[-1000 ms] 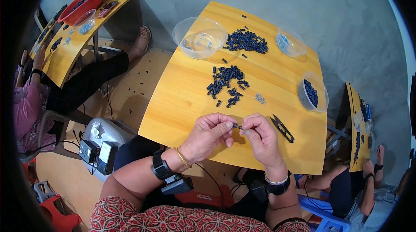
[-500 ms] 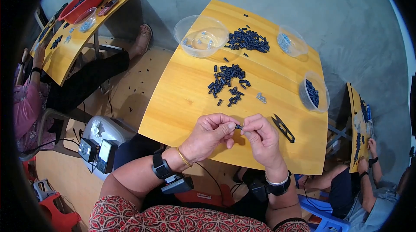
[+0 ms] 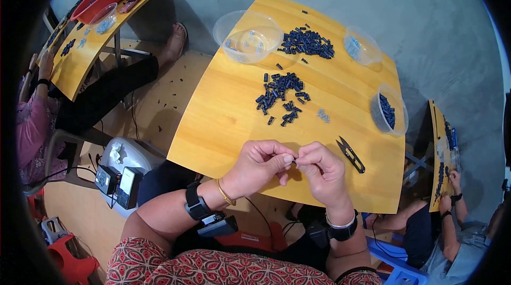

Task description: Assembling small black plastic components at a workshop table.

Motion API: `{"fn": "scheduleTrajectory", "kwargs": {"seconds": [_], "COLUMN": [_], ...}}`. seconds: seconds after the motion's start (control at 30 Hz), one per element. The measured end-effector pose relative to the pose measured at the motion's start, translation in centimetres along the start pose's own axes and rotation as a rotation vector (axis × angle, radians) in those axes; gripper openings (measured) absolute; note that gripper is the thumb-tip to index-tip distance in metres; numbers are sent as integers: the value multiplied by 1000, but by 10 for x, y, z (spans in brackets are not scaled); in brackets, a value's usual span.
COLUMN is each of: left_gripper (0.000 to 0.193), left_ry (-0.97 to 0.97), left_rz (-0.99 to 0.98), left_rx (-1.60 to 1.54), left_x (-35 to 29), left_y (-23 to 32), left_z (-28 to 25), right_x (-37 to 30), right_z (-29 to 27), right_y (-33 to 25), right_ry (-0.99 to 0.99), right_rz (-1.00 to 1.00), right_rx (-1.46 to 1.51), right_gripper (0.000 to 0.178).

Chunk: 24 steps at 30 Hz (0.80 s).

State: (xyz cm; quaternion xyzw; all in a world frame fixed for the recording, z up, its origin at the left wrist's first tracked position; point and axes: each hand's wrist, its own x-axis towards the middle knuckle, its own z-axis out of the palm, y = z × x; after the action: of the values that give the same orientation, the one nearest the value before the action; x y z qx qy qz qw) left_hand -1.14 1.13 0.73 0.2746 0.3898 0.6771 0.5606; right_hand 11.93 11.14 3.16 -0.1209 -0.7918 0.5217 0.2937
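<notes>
Above the near edge of the yellow table, my left hand [image 3: 261,163] and my right hand [image 3: 323,170] meet fingertip to fingertip. Both are closed in a pinch on a small black plastic part [image 3: 294,161], which the fingers mostly cover. Beyond them lies a loose pile of short black cylindrical plastic parts [image 3: 277,89], and to its right a little heap of small silvery pieces [image 3: 323,116]. Black thread snips [image 3: 351,155] rest on the tabletop to the right of my right hand, not touched.
A larger black pile [image 3: 308,43] sits farther back on the table [image 3: 213,130]. Around it stand a clear tub [image 3: 221,35], a bowl of silvery pieces [image 3: 367,53] and a bowl of black parts [image 3: 396,125]. Other people work at tables on the left [image 3: 96,61] and right [image 3: 437,173].
My fingers have closed in farther over the black part, so less of it shows. The whole view has shifted slightly; the piles and snips lie as before.
</notes>
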Motion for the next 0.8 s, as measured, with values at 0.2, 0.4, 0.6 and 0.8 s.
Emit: {"fn": "scheduleTrajectory", "kwargs": {"seconds": [0.2, 0.4, 0.6, 0.8], "left_gripper": [12, 13, 14, 15], "left_ry": [53, 33, 38, 27], "left_rz": [8, 19, 29, 47], "left_rx": [-160, -199, -88, 13], "left_x": [4, 2, 3, 3], "left_y": [-4, -5, -4, -3], "left_z": [0, -2, 1, 4], "right_x": [3, -2, 2, 1], "right_z": [6, -5, -3, -2], "right_y": [3, 1, -11, -5], "right_ry": [61, 70, 23, 50], "right_rz": [4, 169, 49, -26], "right_rx": [23, 21, -288, -345], "right_gripper": [10, 11, 12, 11]}}
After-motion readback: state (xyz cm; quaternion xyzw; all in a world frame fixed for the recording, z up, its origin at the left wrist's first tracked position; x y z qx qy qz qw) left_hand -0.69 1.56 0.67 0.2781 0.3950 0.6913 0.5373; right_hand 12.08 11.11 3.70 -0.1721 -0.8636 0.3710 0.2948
